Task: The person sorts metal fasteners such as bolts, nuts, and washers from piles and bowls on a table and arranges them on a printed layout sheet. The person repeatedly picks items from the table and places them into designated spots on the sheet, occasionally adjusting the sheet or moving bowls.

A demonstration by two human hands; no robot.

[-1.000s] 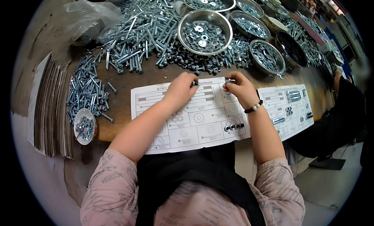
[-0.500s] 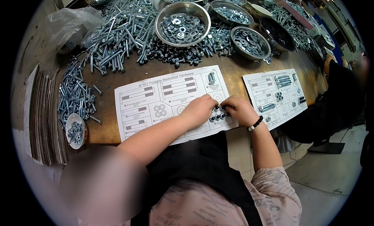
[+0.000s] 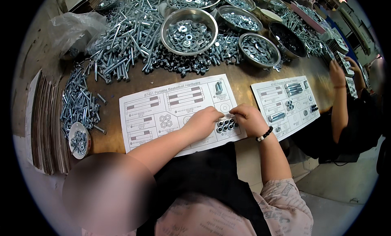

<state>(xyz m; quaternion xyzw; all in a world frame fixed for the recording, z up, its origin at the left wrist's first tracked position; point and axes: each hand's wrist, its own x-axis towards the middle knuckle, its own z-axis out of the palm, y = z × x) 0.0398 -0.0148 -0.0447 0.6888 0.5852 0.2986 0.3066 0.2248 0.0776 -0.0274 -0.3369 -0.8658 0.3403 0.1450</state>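
Note:
A printed card (image 3: pixel 140 103) with drawings of bolts and other hardware lies on the table in front of me. Near its lower right, several black-centred lock nuts (image 3: pixel 227 125) sit in two rows, and a small stack of bolts (image 3: pixel 218 87) lies at its upper right. My left hand (image 3: pixel 202 124) rests on the card with its fingers curled at the upper left of the nuts. From the right, my right hand (image 3: pixel 249 120) meets it, thumb and fingers bent together just above the rows. Whatever is between either hand's fingertips is too small or hidden.
Behind the card lie heaped bolts (image 3: pixel 128 36), loose nuts (image 3: pixel 183 65) and a steel bowl of washers (image 3: pixel 189 32). A small white dish (image 3: pixel 79 140) and stacked cards (image 3: pixel 49 126) are at left. Right of me is a second card (image 3: pixel 281 105), with a co-worker's hand (image 3: pixel 337 75) beyond.
My hands have drawn slightly apart, uncovering more of the nut rows. The view has shifted slightly. At the far right, the co-worker's arms have come further into view over the table.

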